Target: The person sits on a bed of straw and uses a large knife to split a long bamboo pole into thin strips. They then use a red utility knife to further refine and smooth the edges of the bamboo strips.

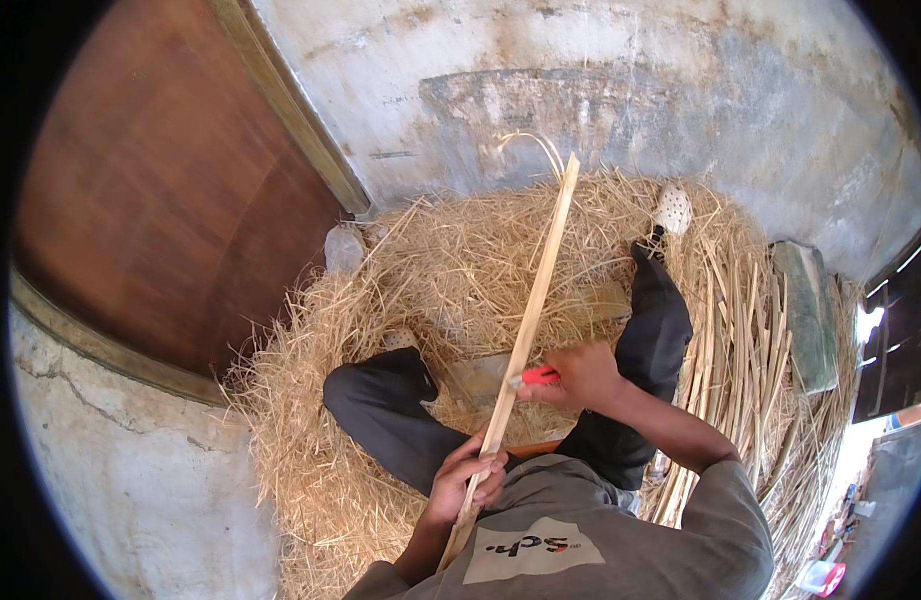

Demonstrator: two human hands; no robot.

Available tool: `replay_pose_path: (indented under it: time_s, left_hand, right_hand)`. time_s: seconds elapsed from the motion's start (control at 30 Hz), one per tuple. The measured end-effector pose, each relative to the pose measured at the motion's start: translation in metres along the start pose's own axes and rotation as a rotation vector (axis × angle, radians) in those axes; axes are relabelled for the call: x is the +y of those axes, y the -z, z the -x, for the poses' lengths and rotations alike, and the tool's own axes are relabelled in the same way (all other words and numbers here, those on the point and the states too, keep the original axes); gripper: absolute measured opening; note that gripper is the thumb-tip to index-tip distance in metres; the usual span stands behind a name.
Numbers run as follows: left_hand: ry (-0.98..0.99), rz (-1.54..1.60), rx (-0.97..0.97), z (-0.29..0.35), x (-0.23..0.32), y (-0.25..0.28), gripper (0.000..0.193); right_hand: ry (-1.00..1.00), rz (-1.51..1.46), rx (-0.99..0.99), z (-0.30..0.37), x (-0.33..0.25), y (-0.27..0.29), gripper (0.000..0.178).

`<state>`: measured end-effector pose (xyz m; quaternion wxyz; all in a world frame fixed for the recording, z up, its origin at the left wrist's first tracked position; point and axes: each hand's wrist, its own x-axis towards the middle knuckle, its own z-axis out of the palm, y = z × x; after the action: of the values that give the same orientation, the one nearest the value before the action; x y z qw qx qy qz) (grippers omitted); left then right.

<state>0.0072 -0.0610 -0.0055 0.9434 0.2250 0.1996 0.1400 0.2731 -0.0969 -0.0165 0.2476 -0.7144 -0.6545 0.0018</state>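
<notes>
A long, flat strip of pale split bamboo (537,300) slants up and away from my lap, with thin curled shavings (541,142) hanging off its far end. My left hand (465,480) is wrapped round its lower part, close to my body. Higher up, my right hand (581,376) is closed on a red-handled knife (537,376). The short blade meets the right edge of the strip near its middle. Motion slightly smears the right hand, and most of the knife handle is hidden in the fist.
A thick heap of straw-like shavings (481,230) surrounds my legs. Several bamboo strips (726,340) lie in a pile on the right, beside a greenish slab (809,320). A brown wooden door (171,190) stands at the left, and a stained wall (601,90) rises ahead.
</notes>
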Motion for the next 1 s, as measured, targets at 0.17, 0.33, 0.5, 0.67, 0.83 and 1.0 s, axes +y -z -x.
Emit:
replay_pose_path:
  time_s: [0.17, 0.33, 0.5, 0.67, 0.83, 1.0]
  left_hand:
    - [0.025, -0.013, -0.022, 0.003, -0.004, -0.003, 0.051]
    - [-0.008, -0.012, 0.017, 0.006, -0.004, -0.002, 0.049]
    - [-0.030, -0.006, 0.043, 0.005, 0.004, -0.011, 0.046]
    - [-0.006, -0.098, 0.133, 0.013, -0.003, -0.008, 0.057]
    - [-0.050, -0.257, 0.169, 0.014, -0.001, -0.014, 0.068]
    - [0.018, -0.363, 0.257, 0.013, 0.000, -0.021, 0.065]
  right_hand:
    - [-0.247, 0.095, 0.151, -0.035, 0.040, -0.001, 0.066]
    - [0.079, -0.009, -0.060, -0.006, -0.011, -0.001, 0.068]
    - [0.060, 0.016, 0.172, -0.031, 0.014, -0.018, 0.066]
    - [-0.385, 0.172, -0.066, -0.071, 0.071, -0.007, 0.063]
    - [-0.028, 0.017, 0.093, -0.029, 0.019, -0.025, 0.062]
    - [-0.363, 0.044, -0.041, -0.060, 0.070, -0.012, 0.067]
